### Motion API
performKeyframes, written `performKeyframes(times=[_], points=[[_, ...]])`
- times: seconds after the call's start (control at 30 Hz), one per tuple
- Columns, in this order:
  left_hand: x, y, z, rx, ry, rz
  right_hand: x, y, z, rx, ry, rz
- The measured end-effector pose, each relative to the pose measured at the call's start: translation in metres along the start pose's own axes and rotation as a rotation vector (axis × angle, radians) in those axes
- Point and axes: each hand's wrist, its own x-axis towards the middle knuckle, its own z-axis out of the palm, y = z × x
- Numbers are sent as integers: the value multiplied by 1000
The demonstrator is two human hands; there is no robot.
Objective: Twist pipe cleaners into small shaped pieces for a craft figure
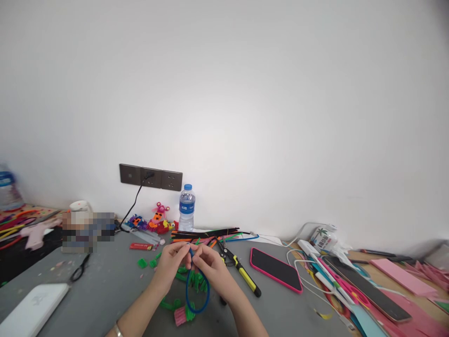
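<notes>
A blue pipe cleaner (208,296) bends into a loop that hangs below my hands. My left hand (172,262) pinches it near the top, thumb and fingers together. Close beside it, my right hand (209,260) also pinches the blue strand, so the fingertips nearly meet. Under the loop lie green pipe-cleaner pieces (199,282), partly hidden by my hands. A pink bundle with green on it (180,316) rests on the grey table near the loop's lower end. Yellow-and-black pliers (245,275) lie just right of my right hand.
A pink-cased phone (275,270) lies to the right. Behind my hands are loose pipe cleaners (210,232), a water bottle (187,208) and small colourful figures (159,217). A white power bank (35,309) sits at left. Cables, scissors and paper crowd the right side.
</notes>
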Motion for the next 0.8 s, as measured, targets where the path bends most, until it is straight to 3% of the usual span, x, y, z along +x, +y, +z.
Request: performKeyframes(times=[0.17,0.37,0.5,0.67,0.8], points=[[1,7,0,-140,-16,-130,1,1,0,87,88,39],[1,12,-1,-111,-99,-128,-1,1,-3,200,-36,177],[1,10,-3,25,-103,-41,-3,-4,-5,166,-55,180],[-1,10,-4,226,-192,123,-4,-8,1,165,-64,117],[-2,10,-2,311,-97,221,-4,-8,7,87,-113,102]])
